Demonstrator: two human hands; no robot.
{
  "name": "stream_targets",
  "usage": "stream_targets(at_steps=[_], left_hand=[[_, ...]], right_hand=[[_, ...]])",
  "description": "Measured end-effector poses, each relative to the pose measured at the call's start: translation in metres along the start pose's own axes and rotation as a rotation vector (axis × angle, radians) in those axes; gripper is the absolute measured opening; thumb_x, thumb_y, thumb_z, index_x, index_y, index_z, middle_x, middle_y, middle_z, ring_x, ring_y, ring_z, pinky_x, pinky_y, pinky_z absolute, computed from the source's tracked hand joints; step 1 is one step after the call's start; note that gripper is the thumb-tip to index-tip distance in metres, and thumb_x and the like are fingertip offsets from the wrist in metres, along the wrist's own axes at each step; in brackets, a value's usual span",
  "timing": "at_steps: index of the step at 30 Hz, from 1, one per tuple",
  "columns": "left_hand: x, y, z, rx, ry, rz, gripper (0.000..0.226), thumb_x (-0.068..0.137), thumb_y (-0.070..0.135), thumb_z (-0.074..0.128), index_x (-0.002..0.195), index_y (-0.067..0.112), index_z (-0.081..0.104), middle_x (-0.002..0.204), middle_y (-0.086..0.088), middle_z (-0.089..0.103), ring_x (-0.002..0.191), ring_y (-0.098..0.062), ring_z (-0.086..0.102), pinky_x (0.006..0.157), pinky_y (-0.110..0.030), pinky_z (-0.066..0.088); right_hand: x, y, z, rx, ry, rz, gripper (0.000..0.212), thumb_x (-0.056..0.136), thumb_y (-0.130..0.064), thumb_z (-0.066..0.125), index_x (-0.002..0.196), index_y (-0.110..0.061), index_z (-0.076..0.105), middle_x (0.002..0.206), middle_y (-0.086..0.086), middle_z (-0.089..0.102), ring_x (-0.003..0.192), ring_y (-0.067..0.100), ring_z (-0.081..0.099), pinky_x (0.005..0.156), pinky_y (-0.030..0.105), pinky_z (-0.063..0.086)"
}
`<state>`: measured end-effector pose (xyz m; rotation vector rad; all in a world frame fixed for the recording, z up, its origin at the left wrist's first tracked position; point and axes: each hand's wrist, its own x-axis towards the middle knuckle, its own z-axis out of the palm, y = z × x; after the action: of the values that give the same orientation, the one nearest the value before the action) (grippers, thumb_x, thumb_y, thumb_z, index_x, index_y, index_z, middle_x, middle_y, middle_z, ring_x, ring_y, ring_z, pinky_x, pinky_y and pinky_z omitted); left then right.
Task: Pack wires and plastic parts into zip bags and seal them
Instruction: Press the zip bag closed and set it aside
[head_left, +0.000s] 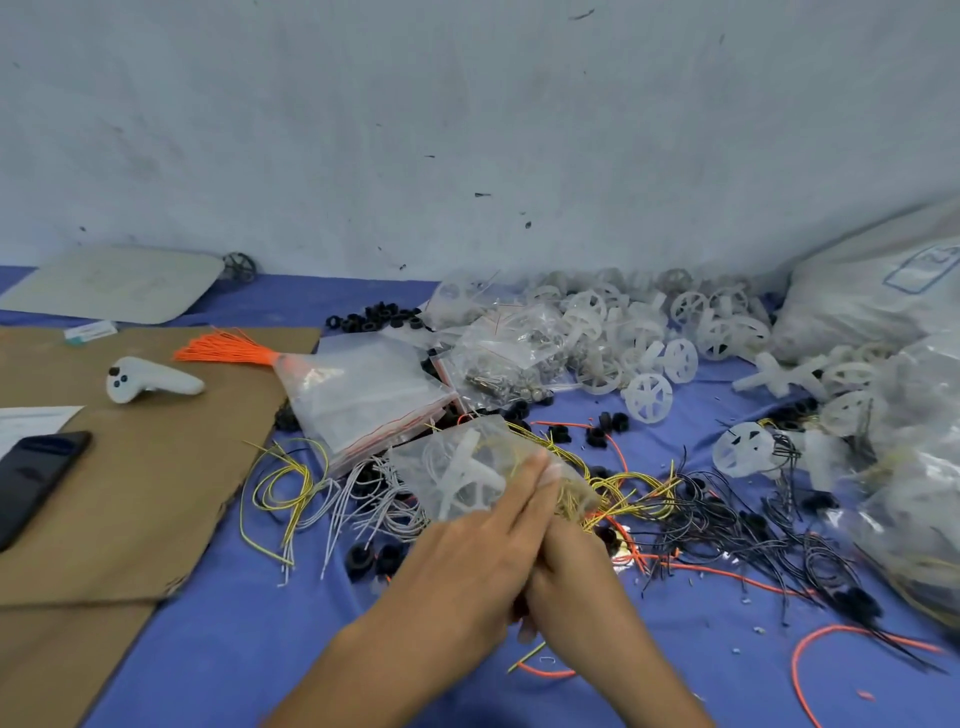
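A small clear zip bag (457, 467) with a white plastic wheel part and yellow wires inside is held above the blue table cloth. My left hand (467, 561) lies over its near edge with straight fingers pressing on it. My right hand (566, 577) sits under the left and grips the bag's right side; its fingers are mostly hidden. Loose yellow wires (283, 483), white wires (363, 509), black wires (737, 525) and orange wires (810, 654) lie around the hands. A stack of empty zip bags (363, 389) lies just behind.
White plastic wheels (649, 332) are heaped at the back right, with black rings (374, 317) and a bag of metal screws (509, 358) nearby. Brown cardboard (130, 493) at left carries a phone (36, 483) and a white controller (150, 384). Filled bags (909, 467) crowd the right edge.
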<state>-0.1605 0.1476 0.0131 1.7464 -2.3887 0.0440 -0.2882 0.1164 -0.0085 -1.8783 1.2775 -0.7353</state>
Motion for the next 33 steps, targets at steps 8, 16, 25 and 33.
stream_targets(at_steps=[8, 16, 25, 33], left_hand=[[-0.006, -0.002, 0.005, -0.026, 0.009, -0.011, 0.112, 0.083, 0.014, 0.059, 0.140, 0.031, -0.036, 0.149, 0.015, -0.045, 0.116, -0.024, 0.052, 0.074, -0.038, 0.044], [-0.007, -0.004, 0.004, -0.047, 0.001, -0.029, 0.108, 0.085, 0.017, 0.062, 0.149, 0.028, -0.025, 0.151, 0.018, -0.041, 0.106, -0.020, 0.054, 0.067, -0.028, 0.030], [-0.015, -0.019, 0.005, -0.230, 0.057, -0.142, 0.109, 0.080, 0.015, 0.048, 0.136, 0.047, -0.040, 0.146, 0.031, -0.040, 0.107, -0.014, 0.058, 0.067, -0.028, 0.043], [-0.011, -0.020, 0.011, -0.215, 0.018, -0.119, 0.104, 0.081, 0.016, 0.056, 0.149, 0.039, -0.020, 0.151, 0.032, -0.032, 0.047, 0.001, 0.039, 0.047, -0.010, 0.031]], right_hand=[[0.024, -0.061, 0.071, -1.021, -0.200, 0.510, 0.046, 0.079, 0.015, 0.060, 0.119, 0.029, 0.040, 0.123, 0.054, 0.034, 0.130, 0.074, -0.002, 0.111, 0.073, 0.002], [0.009, -0.072, 0.091, -1.246, -0.231, 0.370, 0.027, 0.080, 0.024, 0.051, 0.100, 0.010, 0.061, 0.123, 0.043, 0.048, 0.125, 0.077, -0.011, 0.106, 0.074, -0.010], [0.013, -0.013, -0.037, -0.123, -0.341, -0.265, 0.013, 0.097, -0.015, 0.049, 0.100, -0.018, 0.062, 0.090, -0.008, 0.065, 0.082, 0.008, 0.057, 0.079, 0.037, 0.051], [0.052, 0.028, -0.108, -0.190, -0.030, -0.180, 0.015, 0.097, -0.031, 0.057, 0.105, -0.043, 0.062, 0.078, -0.012, 0.064, 0.060, 0.003, 0.053, 0.056, 0.018, 0.041]])
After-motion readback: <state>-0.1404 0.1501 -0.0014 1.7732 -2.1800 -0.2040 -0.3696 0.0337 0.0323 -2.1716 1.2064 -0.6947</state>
